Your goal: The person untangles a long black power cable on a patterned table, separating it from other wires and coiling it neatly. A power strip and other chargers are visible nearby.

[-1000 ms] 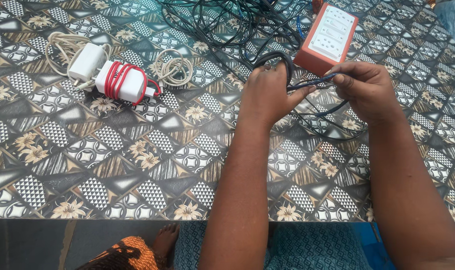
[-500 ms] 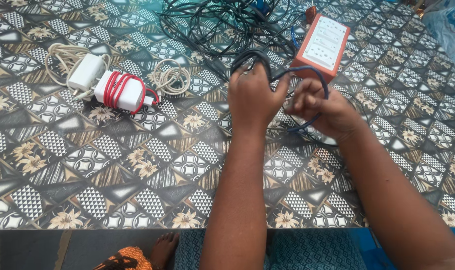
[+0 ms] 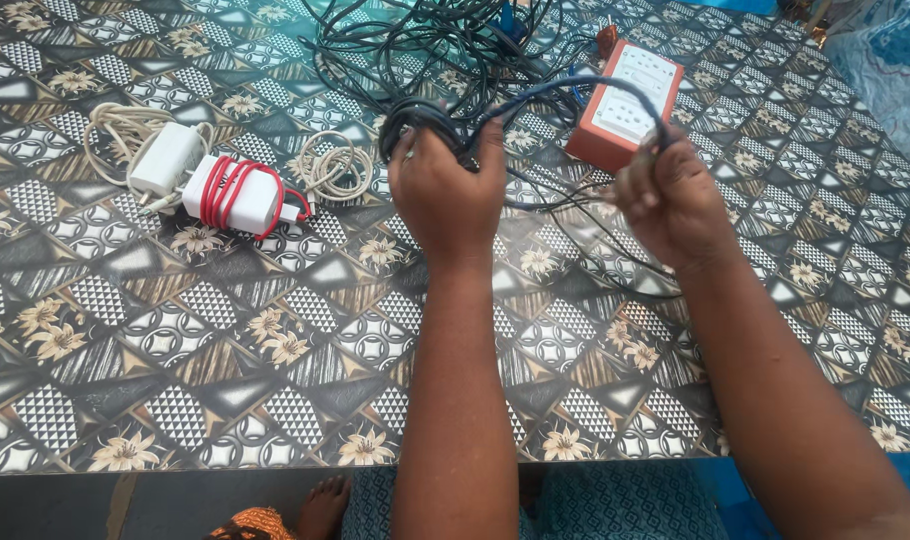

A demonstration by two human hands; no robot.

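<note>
The left hand (image 3: 443, 185) is raised over the middle of the patterned desk (image 3: 175, 360), its grip clamped on a coil of black cable (image 3: 415, 115) bunched at the top of the fist. From that coil a dark blue stretch of the cable (image 3: 565, 88) arches to the right and drops into the right hand (image 3: 675, 200), whose grip is closed around it, fingers curled tight. Just beyond the right hand, on the far right of the desk, sits an orange switch box (image 3: 625, 105) with a white face. A tangle of black wires (image 3: 445, 40) spreads across the far middle, and thin strands trail under both hands. At the far left lie a white charger (image 3: 165, 158) with a pale cord, a white adapter wrapped in red cable (image 3: 237, 192), and a small coil of white cord (image 3: 335, 165), all well apart from the hands.
</note>
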